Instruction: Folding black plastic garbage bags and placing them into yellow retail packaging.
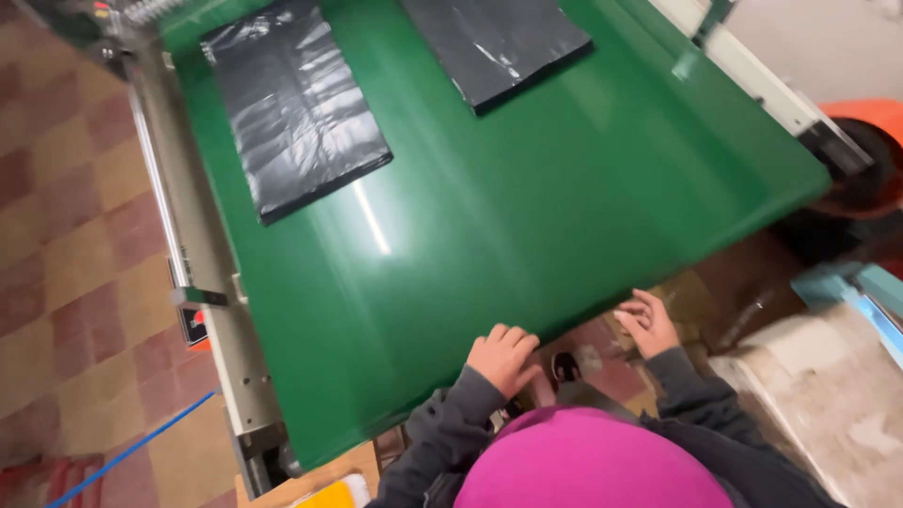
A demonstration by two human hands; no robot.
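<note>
A bright magenta garment (593, 461) is filling the bottom of the view, closest of all, with dark grey sleeves (442, 437) running out from either side of it toward the hands. The left hand (503, 357) is resting at the near edge of a broad green conveyor belt (527, 216), its fingers curled loosely over the rim and gripping nothing. The right hand (647, 322) is hovering just beside that same edge, a little apart from the left, fingers half bent and empty, not quite touching the belt as far as I can tell. Well beyond the left hand, a flat stack of black plastic bags (296, 103) is lying on the belt, glossy and wrinkled; a second black stack (499, 42) is lying farther off, beyond the right hand. The belt surface is shining under the overhead light. To the left of the hands a grey metal side rail (202, 282) is running along the machine, and past it a worn red and tan checkered floor (66, 254) is showing. To the right of the right hand something orange (870, 118) is sitting beside a dusty pale surface (828, 395).
</note>
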